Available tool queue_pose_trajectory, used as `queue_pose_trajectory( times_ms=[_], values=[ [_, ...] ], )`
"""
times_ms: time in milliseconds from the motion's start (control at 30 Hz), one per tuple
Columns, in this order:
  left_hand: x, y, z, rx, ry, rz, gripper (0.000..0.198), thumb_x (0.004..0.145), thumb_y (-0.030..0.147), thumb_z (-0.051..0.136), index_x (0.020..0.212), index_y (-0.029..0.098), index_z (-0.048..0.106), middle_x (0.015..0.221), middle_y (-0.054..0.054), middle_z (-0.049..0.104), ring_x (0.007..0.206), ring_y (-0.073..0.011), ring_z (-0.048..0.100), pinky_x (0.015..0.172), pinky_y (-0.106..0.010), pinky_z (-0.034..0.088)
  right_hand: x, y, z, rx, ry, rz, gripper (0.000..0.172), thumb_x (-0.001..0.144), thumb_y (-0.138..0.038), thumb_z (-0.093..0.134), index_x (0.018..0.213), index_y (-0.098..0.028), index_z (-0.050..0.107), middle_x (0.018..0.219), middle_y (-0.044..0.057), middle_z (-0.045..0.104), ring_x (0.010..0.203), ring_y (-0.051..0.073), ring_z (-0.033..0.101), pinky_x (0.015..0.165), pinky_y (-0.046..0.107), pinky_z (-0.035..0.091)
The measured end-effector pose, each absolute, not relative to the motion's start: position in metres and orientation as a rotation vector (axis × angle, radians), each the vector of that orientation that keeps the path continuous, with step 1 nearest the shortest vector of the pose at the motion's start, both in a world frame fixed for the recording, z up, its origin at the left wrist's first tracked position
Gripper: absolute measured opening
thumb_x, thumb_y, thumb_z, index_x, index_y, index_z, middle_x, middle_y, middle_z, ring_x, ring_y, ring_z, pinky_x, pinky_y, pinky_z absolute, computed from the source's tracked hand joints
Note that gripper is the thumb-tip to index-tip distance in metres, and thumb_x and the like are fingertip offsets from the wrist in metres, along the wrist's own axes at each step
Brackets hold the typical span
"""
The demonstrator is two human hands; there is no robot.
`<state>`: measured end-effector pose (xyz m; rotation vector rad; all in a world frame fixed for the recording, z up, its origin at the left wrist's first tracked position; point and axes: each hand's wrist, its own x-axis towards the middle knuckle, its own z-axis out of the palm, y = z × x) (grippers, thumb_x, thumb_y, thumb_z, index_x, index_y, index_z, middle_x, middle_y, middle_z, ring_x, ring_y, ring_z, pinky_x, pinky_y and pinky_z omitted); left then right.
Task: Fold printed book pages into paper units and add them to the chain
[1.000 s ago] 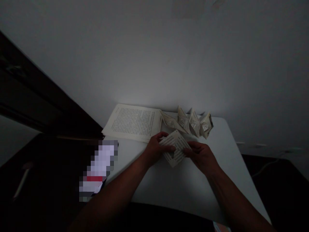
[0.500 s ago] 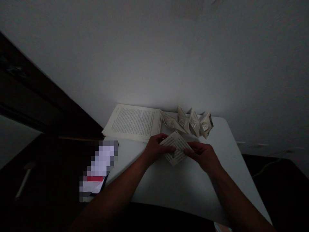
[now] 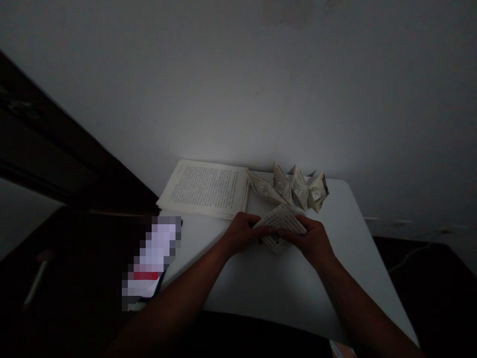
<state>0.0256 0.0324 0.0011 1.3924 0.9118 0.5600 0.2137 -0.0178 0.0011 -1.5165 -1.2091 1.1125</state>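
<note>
folded paper [image 3: 282, 217] sat between our hands, left hand [image 3: 240, 233] and right hand [image 3: 316, 241] pinching opposite sides, thumbs near middle. we judged it light, crisp, easily torn; side edges suited gentle grip. paper boats [image 3: 299, 190] stood just beyond hands.

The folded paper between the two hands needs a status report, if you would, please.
Left hand, right hand: both gripping the folded paper. Printed side showing, one corner pointing away. Four folded paper shapes close beyond it.
</note>
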Motion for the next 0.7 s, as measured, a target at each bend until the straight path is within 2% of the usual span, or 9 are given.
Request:
queue_pose_trajectory(
  times_ms=[167,333,500,700],
  values=[
    [0.025,0.032,-0.002,1.444,0.899,0.564,0.032,0.069,0.041,0.069,0.074,0.01,0.072,0.06,-0.003,0.064,0.052,-0.0106,0.055,0.053,-0.021,0.044,0.216,-0.017,-0.002,-1.483,-1.144,1.158,0.039,0.055,-0.037,0.08,0.085,-0.014,0.07,0.072,0.004,0.072,0.063,0.02,0.065,0.058,0.03,0.052],
    [0.029,0.028,0.003,1.466,0.93,0.573,0.032,0.07,0.042,0.068,0.073,0.01,0.071,0.056,0.0,0.06,0.049,-0.0094,0.052,0.048,-0.019,0.038,0.215,-0.017,-0.002,-1.492,-1.187,1.139,0.038,0.056,-0.037,0.08,0.084,-0.013,0.07,0.072,0.005,0.071,0.063,0.02,0.064,0.057,0.03,0.052],
    [0.028,0.028,0.006,1.405,0.797,0.596,0.029,0.069,0.039,0.069,0.078,0.011,0.072,0.063,-0.001,0.065,0.057,-0.0115,0.056,0.057,-0.022,0.042,0.22,-0.015,-0.009,-1.422,-1.118,1.252,0.042,0.054,-0.036,0.082,0.088,-0.014,0.07,0.075,0.005,0.071,0.066,0.022,0.065,0.059,0.033,0.053],
    [0.024,0.033,0.009,1.296,0.816,0.749,0.029,0.063,0.035,0.076,0.051,0.012,0.062,0.05,0.001,0.056,0.049,-0.0075,0.049,0.051,-0.02,0.036,0.227,-0.013,-0.017,-1.243,-0.89,1.361,0.044,0.054,-0.027,0.084,0.093,-0.015,0.07,0.083,0.005,0.073,0.072,0.023,0.066,0.071,0.037,0.053]
  ],
)
